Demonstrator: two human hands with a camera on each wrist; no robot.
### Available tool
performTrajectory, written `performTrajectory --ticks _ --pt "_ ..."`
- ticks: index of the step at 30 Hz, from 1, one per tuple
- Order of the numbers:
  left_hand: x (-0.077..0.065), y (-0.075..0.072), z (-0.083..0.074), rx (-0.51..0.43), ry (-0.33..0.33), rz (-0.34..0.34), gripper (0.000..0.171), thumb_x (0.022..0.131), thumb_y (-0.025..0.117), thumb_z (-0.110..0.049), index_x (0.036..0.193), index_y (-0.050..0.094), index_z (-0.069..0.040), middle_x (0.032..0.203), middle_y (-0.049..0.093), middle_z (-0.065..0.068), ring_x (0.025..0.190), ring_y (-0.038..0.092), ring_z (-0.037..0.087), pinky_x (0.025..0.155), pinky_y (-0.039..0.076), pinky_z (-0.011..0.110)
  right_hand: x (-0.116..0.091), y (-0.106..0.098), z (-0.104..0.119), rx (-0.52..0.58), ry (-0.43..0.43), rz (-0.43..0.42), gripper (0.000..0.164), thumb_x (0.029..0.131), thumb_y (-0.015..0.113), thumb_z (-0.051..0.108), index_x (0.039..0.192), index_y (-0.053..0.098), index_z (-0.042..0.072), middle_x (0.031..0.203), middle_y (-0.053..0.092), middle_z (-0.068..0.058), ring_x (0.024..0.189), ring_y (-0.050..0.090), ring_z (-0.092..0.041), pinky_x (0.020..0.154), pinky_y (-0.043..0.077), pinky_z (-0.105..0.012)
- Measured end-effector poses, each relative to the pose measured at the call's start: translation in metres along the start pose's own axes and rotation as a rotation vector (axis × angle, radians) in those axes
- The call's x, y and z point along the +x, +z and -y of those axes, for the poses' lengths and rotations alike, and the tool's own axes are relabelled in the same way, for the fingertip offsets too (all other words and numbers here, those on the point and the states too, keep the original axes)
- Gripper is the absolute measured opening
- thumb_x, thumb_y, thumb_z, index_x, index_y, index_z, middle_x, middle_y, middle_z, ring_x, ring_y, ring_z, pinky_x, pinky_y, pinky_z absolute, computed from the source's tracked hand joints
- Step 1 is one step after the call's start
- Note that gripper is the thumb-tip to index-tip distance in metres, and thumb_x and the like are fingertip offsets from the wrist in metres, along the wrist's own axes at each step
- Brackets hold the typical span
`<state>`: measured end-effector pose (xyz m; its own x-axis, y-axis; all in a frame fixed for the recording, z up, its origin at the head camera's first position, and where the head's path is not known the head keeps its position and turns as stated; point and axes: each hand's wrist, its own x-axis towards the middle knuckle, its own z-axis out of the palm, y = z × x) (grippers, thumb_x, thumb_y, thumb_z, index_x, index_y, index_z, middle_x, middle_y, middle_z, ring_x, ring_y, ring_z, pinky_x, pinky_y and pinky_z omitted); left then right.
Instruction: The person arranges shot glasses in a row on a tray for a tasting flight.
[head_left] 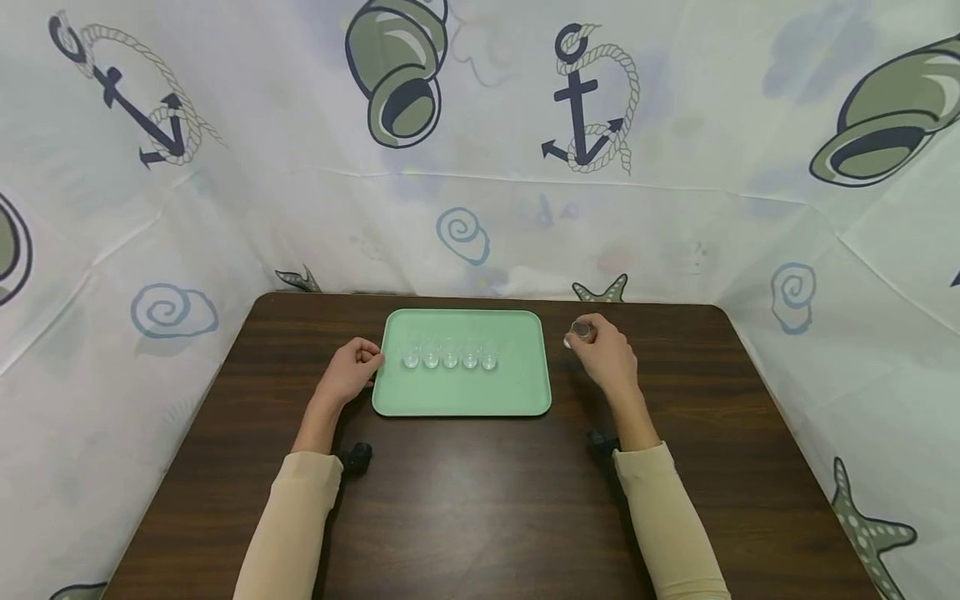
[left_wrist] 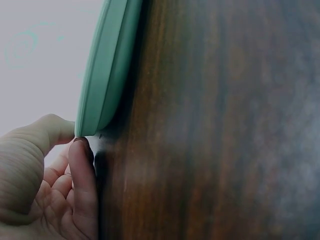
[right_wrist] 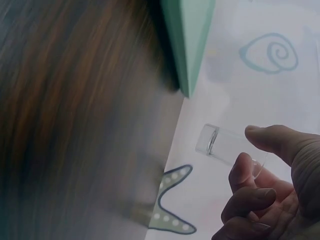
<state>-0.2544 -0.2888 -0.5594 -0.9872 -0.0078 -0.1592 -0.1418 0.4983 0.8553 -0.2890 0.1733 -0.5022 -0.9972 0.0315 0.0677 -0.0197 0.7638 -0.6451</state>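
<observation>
In the head view, a light green tray lies on the table with several small clear shot glasses in a row across it. My left hand is at the tray's left edge. The left wrist view shows its thumb and a finger pinching the rim of the tray. To the right of the tray, my right hand holds another clear shot glass. In the right wrist view, thumb and fingers grip that shot glass near its rim, its thick base toward the table and off the surface.
The dark wood-grain table ends at a back edge just behind the tray. A white curtain printed with anchors, shells and starfish hangs behind and along both sides. Black devices sit at the wrists.
</observation>
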Motion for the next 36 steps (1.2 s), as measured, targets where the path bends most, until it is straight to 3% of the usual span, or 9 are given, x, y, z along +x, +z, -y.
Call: performTrajectory --ticks 10,16,36 --pt "0.001 0.001 0.0 0.002 -0.001 0.001 0.032 0.113 0.054 -0.026 0.132 0.057 0.0 0.105 0.061 0.011 0.094 0.061 0.023 0.083 0.06 0.036 -0.006 0.013 0.017 0.042 -0.038 0.067 0.041 0.105 0.067 0.043 0.141 0.066 0.022 0.099 0.068 -0.005 0.073 0.06 -0.025 0.062 0.042 -0.038" --pt "0.0 0.002 -0.002 0.001 0.0 -0.006 0.031 0.113 0.055 -0.025 0.132 0.058 0.0 0.105 0.061 0.011 0.093 0.061 0.021 0.081 0.06 0.035 -0.01 0.028 0.027 0.049 -0.07 0.117 0.045 0.104 0.071 0.041 0.143 0.066 0.019 0.095 0.067 -0.003 0.072 0.06 -0.023 0.061 0.043 -0.038" --pt "0.002 0.002 -0.001 0.006 -0.009 -0.006 0.031 0.113 0.055 -0.025 0.132 0.057 0.0 0.104 0.06 0.01 0.095 0.061 0.023 0.082 0.061 0.036 -0.014 0.056 0.05 -0.023 -0.123 0.231 0.04 0.101 0.076 0.038 0.138 0.069 0.024 0.09 0.071 0.002 0.068 0.063 -0.018 0.057 0.049 -0.035"
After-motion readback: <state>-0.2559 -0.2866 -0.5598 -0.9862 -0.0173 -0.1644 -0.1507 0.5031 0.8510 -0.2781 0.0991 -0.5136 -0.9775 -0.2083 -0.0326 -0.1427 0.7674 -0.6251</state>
